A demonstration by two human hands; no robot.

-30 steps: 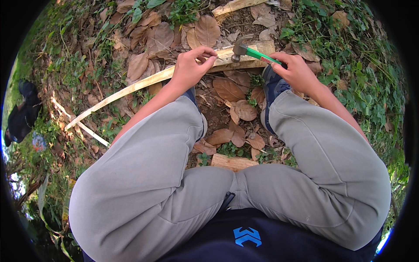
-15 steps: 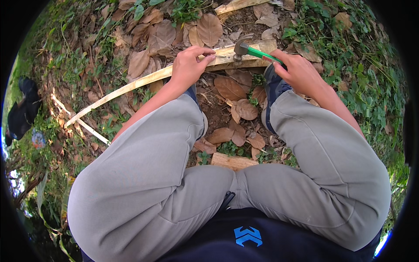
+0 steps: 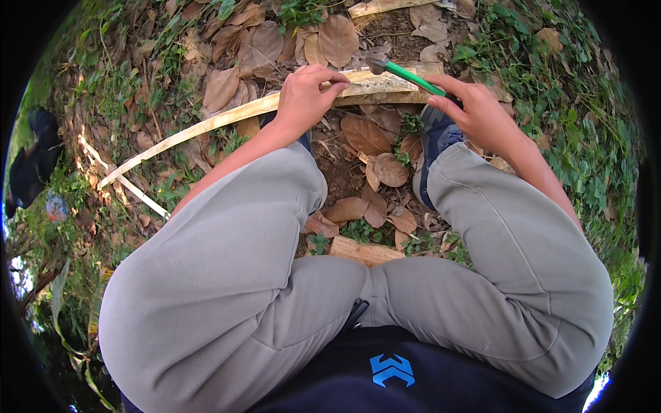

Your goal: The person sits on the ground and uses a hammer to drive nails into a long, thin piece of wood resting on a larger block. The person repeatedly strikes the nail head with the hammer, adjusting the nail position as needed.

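Observation:
My right hand point(image 3: 475, 110) is closed around the green handle of a claw hammer point(image 3: 406, 74). The hammer's dark metal head is above a long pale wooden strip point(image 3: 234, 115), slightly to the right of my left fingers. My left hand point(image 3: 306, 96) pinches a thin nail point(image 3: 357, 84) between thumb and fingertips, over the strip's wider right part. Part of the nail is hidden by those fingers. Small dark marks show on the wood beside it. The strip's right end appears to lie over another flat wooden piece point(image 3: 430, 69).
Dry brown leaves point(image 3: 363, 135) and green plants point(image 3: 544, 117) cover the ground. A wooden block point(image 3: 365, 251) lies between my legs, and another strip point(image 3: 389, 7) at the far side. A thin pale stick point(image 3: 143, 197) crosses near the long strip's left end. Dark objects point(image 3: 34, 162) sit at far left.
The hammer head has lifted off the wood, up and slightly away. My left hand still pinches the nail in about the same place. The view has shifted slightly.

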